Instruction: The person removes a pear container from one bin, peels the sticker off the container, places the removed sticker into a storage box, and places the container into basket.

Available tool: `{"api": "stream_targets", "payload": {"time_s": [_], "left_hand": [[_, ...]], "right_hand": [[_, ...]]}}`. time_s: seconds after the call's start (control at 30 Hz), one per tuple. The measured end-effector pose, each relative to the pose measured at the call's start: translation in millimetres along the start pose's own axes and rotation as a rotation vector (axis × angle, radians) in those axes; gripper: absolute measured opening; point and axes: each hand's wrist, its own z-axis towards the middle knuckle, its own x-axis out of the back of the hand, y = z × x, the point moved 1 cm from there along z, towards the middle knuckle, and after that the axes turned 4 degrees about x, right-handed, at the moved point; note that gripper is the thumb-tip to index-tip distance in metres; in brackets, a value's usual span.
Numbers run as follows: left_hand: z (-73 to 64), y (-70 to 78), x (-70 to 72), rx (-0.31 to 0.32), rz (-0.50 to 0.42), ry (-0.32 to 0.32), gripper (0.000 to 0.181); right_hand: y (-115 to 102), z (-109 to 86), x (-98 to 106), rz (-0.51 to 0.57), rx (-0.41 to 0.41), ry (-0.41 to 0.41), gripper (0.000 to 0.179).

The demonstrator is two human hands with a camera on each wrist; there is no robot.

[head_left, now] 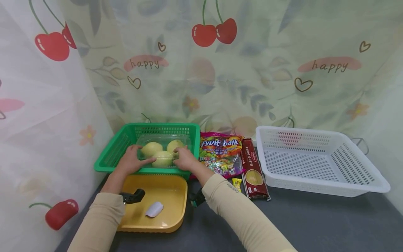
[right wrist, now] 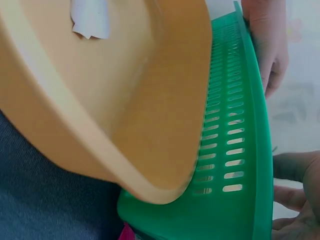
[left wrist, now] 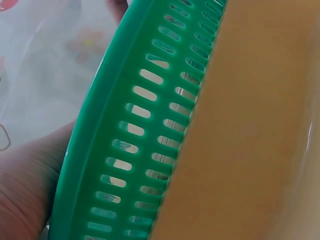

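A clear plastic box point(head_left: 180, 137) with several pale yellow-green round fruits point(head_left: 152, 149) sits inside the green slotted basket point(head_left: 105, 162). My left hand point(head_left: 130, 161) grips the box at its left end, thumb along the front. At the opposite end my right hand point(head_left: 185, 159) holds it, fingers bent over the front corner. Both wrist views look at the basket's front wall point(left wrist: 95, 115), which hides most of the fingers. Part of the right hand point(right wrist: 302, 192) shows beyond the rim in its wrist view.
In front of the basket stands a yellow tray point(head_left: 176, 224) with a crumpled white scrap point(head_left: 154, 209) in it. Right of the basket lie a colourful candy bag point(head_left: 221, 154), a red pasta pack point(head_left: 254, 171) and a small yellow packet point(head_left: 237, 183). A white basket point(head_left: 315, 187) stands farther right.
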Motion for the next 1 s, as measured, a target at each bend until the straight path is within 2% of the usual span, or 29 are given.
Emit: {"api": "stream_targets", "payload": {"time_s": [0.2, 0.3, 0.37, 0.5, 0.6, 0.77, 0.87, 1.0], "left_hand": [[0.1, 2.5, -0.1, 0.012, 0.051, -0.039, 0.092], [-1.3, 4.5, 2.4, 0.002, 0.073, -0.022, 0.084], [-3.1, 6.7, 5.3, -0.025, 0.088, 0.012, 0.078], [-10.7, 13.3, 12.3, -0.099, 0.136, 0.115, 0.07], [-21.7, 21.2, 17.1, -0.144, 0.218, 0.202, 0.067], [-38.7, 36.2, 17.3, -0.245, 0.364, 0.357, 0.061], [-46.5, 44.2, 15.2, -0.321, 0.394, 0.457, 0.059], [-60.3, 48.7, 12.1, -0.442, 0.397, 0.596, 0.054]], "right_hand": [[0.4, -2.0, 0.9, 0.041, 0.01, 0.004, 0.056], [0.8, -6.8, 6.6, 0.06, 0.041, -0.019, 0.062], [2.5, -11.9, 12.2, 0.052, 0.079, -0.031, 0.071], [10.6, -30.6, 28.2, 0.005, 0.166, -0.033, 0.09], [21.4, -49.4, 41.8, -0.061, 0.229, -0.012, 0.097], [40.4, -84.4, 64.0, -0.316, 0.305, 0.087, 0.095], [50.1, -107.9, 74.8, -0.482, 0.313, 0.155, 0.092], [61.5, -138.1, 84.6, -0.627, 0.31, 0.212, 0.088]]}}
